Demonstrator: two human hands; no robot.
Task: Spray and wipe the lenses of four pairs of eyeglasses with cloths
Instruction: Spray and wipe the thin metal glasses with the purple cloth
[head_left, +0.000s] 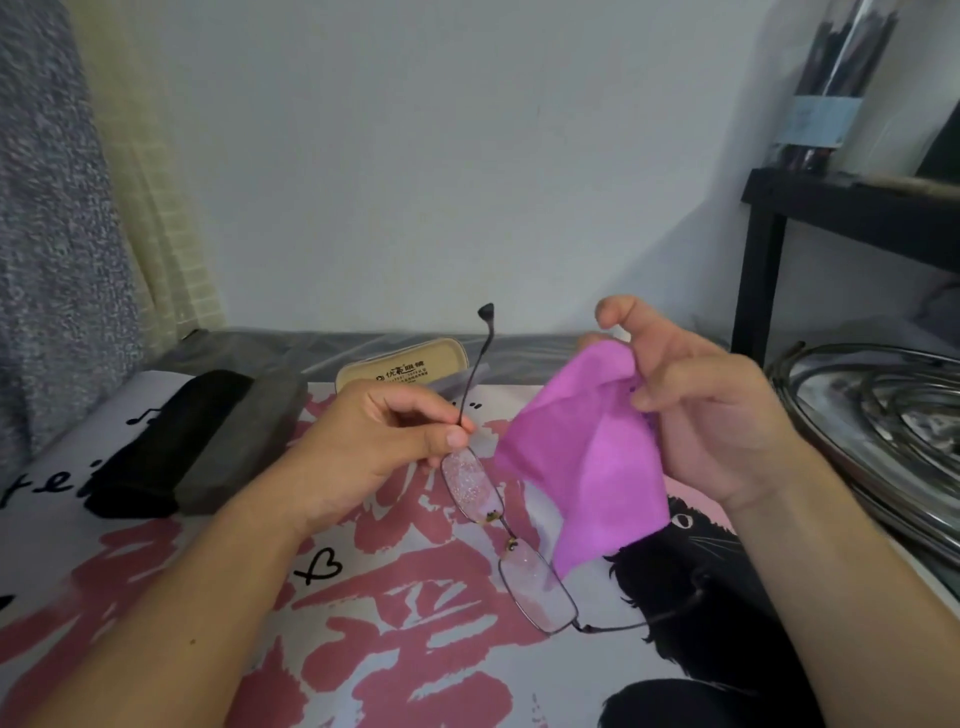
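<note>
The left hand (363, 447) pinches a pair of thin metal-framed eyeglasses (511, 545) at the hinge corner, thumb and forefinger closed on the frame where one temple arm rises upright above the fingers. The frame hangs in the air, slanting down and away from the fingertips toward the lower right; the other temple arm extends to the right. The lens nearest the thumb carries visible droplets.

The right hand (717, 415) holds a magenta cleaning cloth (587, 467). The upper edge of the cloth is gathered between thumb and curled fingers, and the remainder drapes below the palm, its lower corner just beside the farther lens. The forefinger is raised and bent, off the cloth.

Beyond the left-hand knuckles lie a black case (156, 441), a grey case (244, 441) touching it, and a tan eyeglass case (397, 369). All rest on a printed pink-and-white cover (363, 649).
</note>
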